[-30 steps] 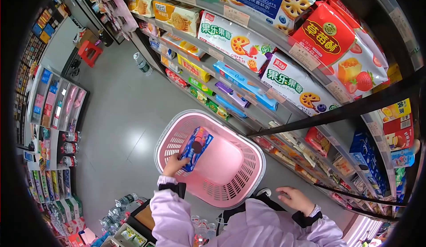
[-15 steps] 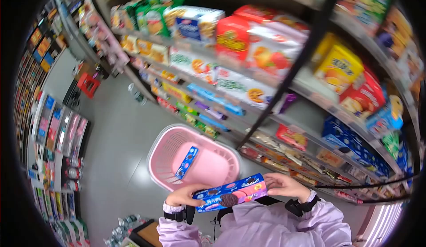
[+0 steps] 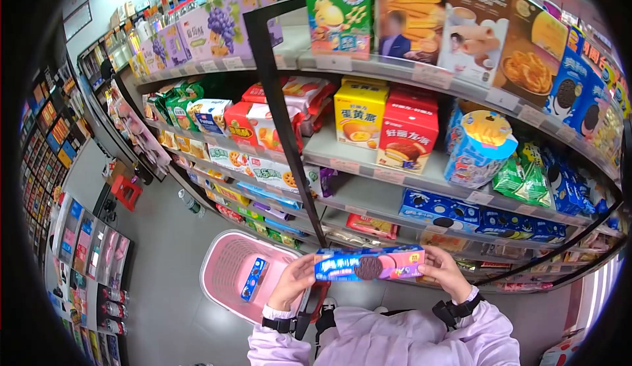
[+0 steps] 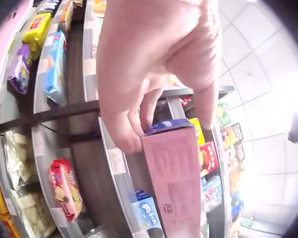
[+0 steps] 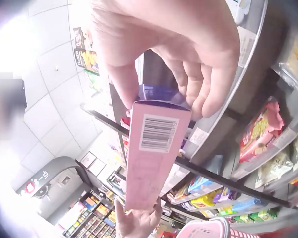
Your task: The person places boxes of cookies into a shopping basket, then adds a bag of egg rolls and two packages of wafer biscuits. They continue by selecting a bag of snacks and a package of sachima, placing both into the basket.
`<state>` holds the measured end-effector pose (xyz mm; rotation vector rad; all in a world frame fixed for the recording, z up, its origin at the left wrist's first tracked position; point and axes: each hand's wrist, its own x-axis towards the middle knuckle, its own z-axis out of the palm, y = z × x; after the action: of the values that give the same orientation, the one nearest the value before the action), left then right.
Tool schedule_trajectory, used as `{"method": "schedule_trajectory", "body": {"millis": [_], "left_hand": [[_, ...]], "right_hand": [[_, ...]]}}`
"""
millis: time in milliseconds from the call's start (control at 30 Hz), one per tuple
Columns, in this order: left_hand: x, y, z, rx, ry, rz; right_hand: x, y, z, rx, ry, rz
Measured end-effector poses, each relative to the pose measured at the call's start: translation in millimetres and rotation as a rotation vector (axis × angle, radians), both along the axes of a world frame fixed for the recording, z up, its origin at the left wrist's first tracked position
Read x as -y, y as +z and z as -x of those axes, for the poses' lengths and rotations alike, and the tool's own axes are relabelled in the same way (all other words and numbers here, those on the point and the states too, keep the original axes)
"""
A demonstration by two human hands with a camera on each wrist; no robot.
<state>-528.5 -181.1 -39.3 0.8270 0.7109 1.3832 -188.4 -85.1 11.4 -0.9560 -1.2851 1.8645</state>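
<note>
Both hands hold a blue and pink cookie box (image 3: 368, 265) level in front of the body, its printed front with a dark cookie facing up. My left hand (image 3: 289, 286) grips the left end, and my right hand (image 3: 449, 275) pinches the right end between thumb and fingers. A pink side of the cookie box (image 5: 156, 148) with a barcode shows in the right wrist view. Down on the left, a pink basket (image 3: 212, 275) stands on the floor with a second blue cookie box (image 3: 253, 279) lying in it.
Snack shelves (image 3: 339, 143) curve across the front and right, with a black upright post (image 3: 280, 112). Blue cookie boxes (image 3: 440, 209) sit on a lower shelf. At the left are a display rack (image 3: 85, 247), a red stool (image 3: 125, 191) and a bottle (image 3: 189, 201) on the floor.
The left hand has lifted the cookie box from the basket, and the right hand has taken its other end. The box has since risen toward the shelves, while the view has swung right.
</note>
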Motion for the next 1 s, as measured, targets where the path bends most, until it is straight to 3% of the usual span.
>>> {"method": "schedule_trajectory", "body": {"millis": [200,233,400,533,667,900,1000], "left_hand": [[-76.8,32.3,-14.6,-0.480,0.228,-0.002],[-89.1,33.3,-13.2,-0.436,0.242,-0.012],[-138.0,28.0,3.5,-0.755,0.460,-0.176],[-142.5,46.0,5.4,-0.998,0.605,-0.215],[-136.9,47.5,3.0,-0.886,0.503,-0.176],[-126.2,62.9,-5.3,-0.943,0.526,-0.064],[-129.1,66.6,-6.5,-1.096,0.511,-0.147]], "right_hand": [[-31.5,1.6,6.0,-0.030,-0.137,-0.271],[-40.1,0.2,8.5,-0.035,-0.140,-0.271],[-71.2,12.7,28.0,0.292,-0.162,-0.641],[-94.4,17.4,42.4,0.609,-0.141,-0.897],[-115.3,13.8,50.4,0.784,-0.152,-1.027],[-135.6,1.8,60.9,0.899,-0.100,-1.073],[-142.6,5.4,64.5,0.980,-0.042,-1.067]]}}
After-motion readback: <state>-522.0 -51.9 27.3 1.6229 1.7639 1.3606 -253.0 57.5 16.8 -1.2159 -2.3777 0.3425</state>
